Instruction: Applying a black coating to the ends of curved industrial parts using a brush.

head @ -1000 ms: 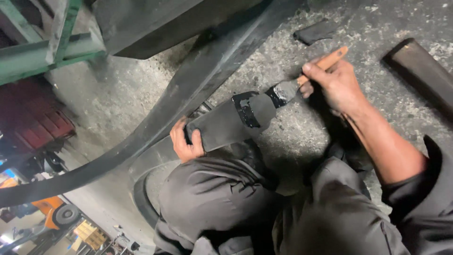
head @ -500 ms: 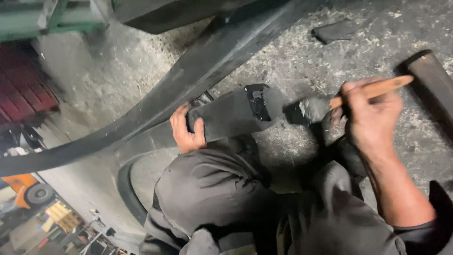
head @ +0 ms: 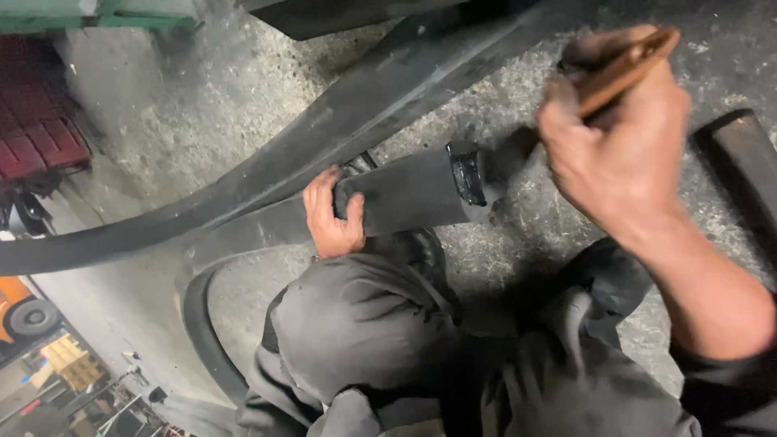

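A brush [head: 566, 105] is held in the closed grip of the right hand [head: 619, 150], raised above the floor [head: 202, 137] — its wooden handle juts out past the fingers, and its dark head, blurred, hangs just beside the strip's end. A black rubber strip [head: 405, 194] is clamped in the grip of the left hand [head: 332, 218], thumb over the top edge, fingers curled beneath. The strip's right end is coated with a glossy dark band [head: 465, 174]. The strip lies across the knees [head: 356, 324], clad in grey trousers. Behind it, a wide black belt [head: 324, 146] runs aslant over the gritty concrete floor — a dark bar [head: 740, 154] lies at the right edge.
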